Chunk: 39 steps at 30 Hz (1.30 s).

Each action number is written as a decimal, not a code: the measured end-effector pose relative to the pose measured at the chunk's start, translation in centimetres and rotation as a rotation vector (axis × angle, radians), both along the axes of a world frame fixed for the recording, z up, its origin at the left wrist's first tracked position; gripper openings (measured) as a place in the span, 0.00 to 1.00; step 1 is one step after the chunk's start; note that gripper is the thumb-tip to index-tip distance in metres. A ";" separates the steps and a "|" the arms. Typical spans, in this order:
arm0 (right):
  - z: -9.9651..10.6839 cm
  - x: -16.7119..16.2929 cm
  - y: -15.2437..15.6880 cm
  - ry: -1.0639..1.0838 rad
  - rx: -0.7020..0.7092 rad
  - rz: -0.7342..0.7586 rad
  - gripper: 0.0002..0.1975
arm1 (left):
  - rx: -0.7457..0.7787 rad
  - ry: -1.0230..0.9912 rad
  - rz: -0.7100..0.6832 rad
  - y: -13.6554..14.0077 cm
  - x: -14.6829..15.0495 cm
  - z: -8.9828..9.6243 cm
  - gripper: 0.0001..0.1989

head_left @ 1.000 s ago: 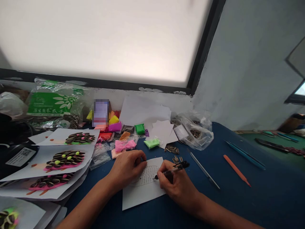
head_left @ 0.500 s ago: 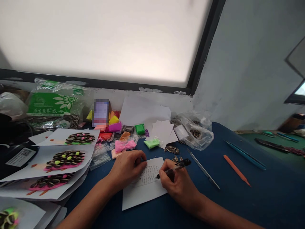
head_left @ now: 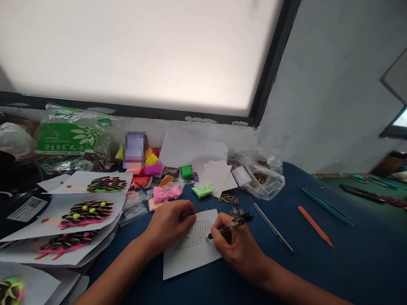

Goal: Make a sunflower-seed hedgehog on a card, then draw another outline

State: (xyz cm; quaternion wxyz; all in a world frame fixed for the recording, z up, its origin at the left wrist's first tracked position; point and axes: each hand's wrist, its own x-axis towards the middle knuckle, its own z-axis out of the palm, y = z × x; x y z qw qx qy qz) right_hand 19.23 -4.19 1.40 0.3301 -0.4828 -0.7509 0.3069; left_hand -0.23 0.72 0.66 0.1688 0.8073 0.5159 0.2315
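A small white paper lies tilted in front of me, with a rounded outline filled with short curved marks drawn in dark ink. My left hand rests on its upper left part with curled fingers, holding it against the table. In my right hand is a black gel pen, gripped near its point. The pen tip touches or nearly touches the right end of the drawing. Beyond my right hand lie several loose sunflower seeds.
Paper sheets with seed-and-clay hedgehogs overlap at left. Colourful clay packets, blank paper pieces and a plastic bag of seeds stand behind. To the right lie a silver rod, an orange tool and a blue tool.
The pen and my right hand have shifted very slightly to the left, with the pen tip a little lower. My left hand and the paper stay put.
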 end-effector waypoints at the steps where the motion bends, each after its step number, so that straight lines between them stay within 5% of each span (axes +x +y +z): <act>1: 0.0 0.0 0.0 -0.002 0.003 -0.004 0.08 | 0.001 0.001 0.000 0.0 0.0 0.0 0.07; 31: -0.1 0.0 0.0 0.079 -0.066 0.010 0.09 | -0.009 -0.009 0.003 -0.1 0.0 0.1 0.06; 39: -0.3 0.8 0.6 0.046 0.015 -0.071 0.09 | -0.036 -0.001 0.006 -0.1 0.1 0.2 0.05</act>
